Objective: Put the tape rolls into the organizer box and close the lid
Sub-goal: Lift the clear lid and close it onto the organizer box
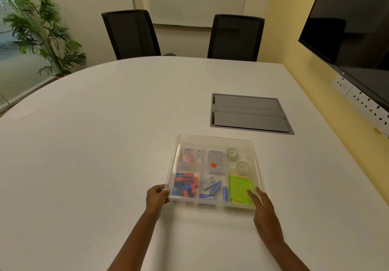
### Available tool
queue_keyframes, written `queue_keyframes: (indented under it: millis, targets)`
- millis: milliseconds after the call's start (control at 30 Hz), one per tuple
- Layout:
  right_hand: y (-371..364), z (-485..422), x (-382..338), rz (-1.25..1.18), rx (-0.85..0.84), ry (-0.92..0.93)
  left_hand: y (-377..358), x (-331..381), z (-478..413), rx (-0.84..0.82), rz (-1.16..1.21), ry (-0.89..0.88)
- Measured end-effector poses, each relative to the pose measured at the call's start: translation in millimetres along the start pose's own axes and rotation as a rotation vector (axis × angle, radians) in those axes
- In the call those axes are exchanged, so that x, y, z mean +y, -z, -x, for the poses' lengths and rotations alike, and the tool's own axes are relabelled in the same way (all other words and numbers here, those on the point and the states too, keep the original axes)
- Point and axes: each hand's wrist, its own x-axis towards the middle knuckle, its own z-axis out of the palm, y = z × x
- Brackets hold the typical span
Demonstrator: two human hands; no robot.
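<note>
Lid on, nearly done.
Both tape rolls (pixel 236 159) sit at the box's (pixel 213 139) two o'clock corner; my left hand (pixel 157 196) grips the seven o'clock edge, my right hand (pixel 263 204) rests flat, pressing the lid (pixel 214 204).

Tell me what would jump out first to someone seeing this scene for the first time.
The clear organizer box near the table's front edge, lid on, with bright contents showing through: two tape rolls at back right, green sticky notes at front right. The left hand grips its near-left corner; the right hand rests on its near-right corner. Behind it, a grey cable hatch is set in the white table.
</note>
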Motion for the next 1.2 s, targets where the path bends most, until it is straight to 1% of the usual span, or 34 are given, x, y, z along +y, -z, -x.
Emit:
queue_keyframes:
  millis: [167,233,400,533,667,833,967,1067,1200]
  targets:
    - [7.4,-7.2,0.8,0.031,-0.034,0.034,-4.9,-1.3,-3.2,0.033,-0.214,-0.056]
    - [12.7,-14.4,-0.6,-0.002,-0.033,0.034,-7.6,2.1,-4.3,0.042,-0.305,-0.088]
    - [24.6,-49.3,-9.3,-0.043,-0.063,0.017,-16.1,19.4,-17.9,0.038,-0.403,-0.132]
    - [30.8,-89.7,-18.2,-0.142,-0.043,-0.084,-21.8,36.1,-38.3,0.038,-0.428,-0.123]
    - [35.7,-134.2,-23.9,-0.255,-0.018,-0.25,-30.4,52.4,-61.3,0.023,-0.44,-0.132]
    - [37.9,-181.9,-25.0,-0.347,-0.047,-0.377,-42.6,69.0,-88.7,0.017,-0.433,-0.14]
    - [34.6,-208.8,-21.5,-0.491,-0.047,-0.512,-52.1,78.5,-106.7,0.019,-0.43,-0.142]
    - [31.7,-221.3,-17.5,-0.534,-0.013,-0.578,-57.4,82.4,-116.7,0.024,-0.432,-0.144]
    - [26.8,-230.0,-13.6,-0.617,-0.04,-0.603,-61.8,82.1,-124.3,0.021,-0.417,-0.143]
